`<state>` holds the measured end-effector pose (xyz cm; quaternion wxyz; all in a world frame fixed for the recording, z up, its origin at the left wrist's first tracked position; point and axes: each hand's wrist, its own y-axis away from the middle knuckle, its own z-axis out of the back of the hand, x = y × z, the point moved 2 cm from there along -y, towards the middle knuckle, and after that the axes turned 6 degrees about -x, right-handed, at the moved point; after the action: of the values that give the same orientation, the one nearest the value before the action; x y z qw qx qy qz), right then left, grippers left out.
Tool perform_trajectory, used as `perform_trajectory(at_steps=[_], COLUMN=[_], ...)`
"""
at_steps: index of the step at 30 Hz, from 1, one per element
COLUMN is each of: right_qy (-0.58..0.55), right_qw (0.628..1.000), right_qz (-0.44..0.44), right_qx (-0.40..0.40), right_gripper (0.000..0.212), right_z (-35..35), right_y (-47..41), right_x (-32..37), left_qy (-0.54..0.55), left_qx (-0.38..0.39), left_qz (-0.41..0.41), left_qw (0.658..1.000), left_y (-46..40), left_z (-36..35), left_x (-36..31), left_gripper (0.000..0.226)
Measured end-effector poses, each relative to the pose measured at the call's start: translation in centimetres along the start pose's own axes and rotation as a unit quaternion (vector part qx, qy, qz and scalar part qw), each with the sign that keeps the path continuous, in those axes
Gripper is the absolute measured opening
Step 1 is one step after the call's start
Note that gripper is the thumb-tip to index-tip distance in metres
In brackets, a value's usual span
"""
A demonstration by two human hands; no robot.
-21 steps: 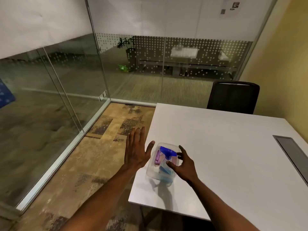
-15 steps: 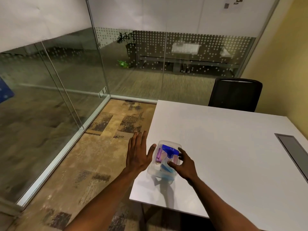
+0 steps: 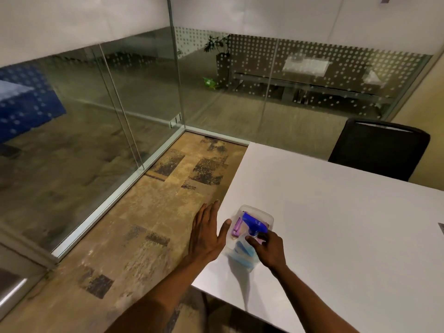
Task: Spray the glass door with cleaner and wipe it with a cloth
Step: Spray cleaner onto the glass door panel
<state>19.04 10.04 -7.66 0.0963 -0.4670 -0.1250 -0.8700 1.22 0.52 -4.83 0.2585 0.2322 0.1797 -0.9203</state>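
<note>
A: Where's the cleaner right now?

B: The spray bottle stands upright in a clear tub near the corner of the white desk. Blue trigger head, clear body. There's a purple item in the tub beside the bottle, and something pale blue at the tub's near end. That might be the cloth, but I can't tell for sure.

A: And the hands?

B: The right hand is at the bottle's neck, its fingers curled against it just below the trigger head. Whether they've fully closed around it I can't tell. The left hand is flat and spread, holding nothing, just beside the tub's left wall, thumb near the rim.

A: So how far along is the job?

B: Barely begun, I'd say. The bottle is not yet out of the tub. The glass door, well away from the tub across the floor, shows no spray or wipe marks I can make out. Lifting the bottle, taking a cloth, spraying and wiping are all left.
</note>
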Motion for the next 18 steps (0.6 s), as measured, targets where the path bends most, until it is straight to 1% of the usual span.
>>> perform_trajectory(at_steps=[2, 3, 5, 7, 10, 12, 15, 18], right_qy=[-0.019, -0.030, -0.054, -0.080, -0.108, -0.131, -0.143, -0.152], right_qw=[0.999, 0.999, 0.997, 0.993, 0.985, 0.978, 0.966, 0.955], right_qz=[0.021, 0.032, 0.053, 0.082, 0.133, 0.160, 0.199, 0.227], right_qx=[-0.015, -0.019, -0.018, -0.016, 0.010, 0.033, 0.080, 0.114], right_gripper=[0.055, 0.056, 0.043, 0.028, 0.032, 0.025, 0.027, 0.025], right_z=[1.0, 1.5, 2.6, 3.4, 3.9, 3.5, 2.0, 0.1], right_y=[-0.3, -0.7, -1.0, -1.0, -0.5, 0.0, 1.0, 2.5], right_x=[0.3, 0.4, 1.5, 3.4, 6.5, 8.2, 10.6, 12.8], left_qy=[0.024, 0.035, 0.057, 0.059, 0.038, 0.032, 0.020, 0.067], left_qx=[0.000, 0.004, 0.010, 0.001, -0.014, -0.031, -0.072, -0.091], left_qz=[0.017, 0.024, 0.032, 0.027, 0.009, 0.013, 0.035, 0.088], left_qw=[1.000, 0.999, 0.998, 0.998, 0.999, 0.999, 0.997, 0.990], left_y=[0.6, 1.0, 1.8, 2.6, 3.6, 4.1, 4.9, 6.3], left_z=[-0.2, -0.2, -0.1, 0.2, 0.6, 1.5, 3.5, 3.9], left_x=[0.2, 0.3, 0.1, -0.3, -0.7, -1.1, -2.0, -1.1], left_gripper=[0.089, 0.086, 0.084, 0.092, 0.100, 0.108, 0.119, 0.127])
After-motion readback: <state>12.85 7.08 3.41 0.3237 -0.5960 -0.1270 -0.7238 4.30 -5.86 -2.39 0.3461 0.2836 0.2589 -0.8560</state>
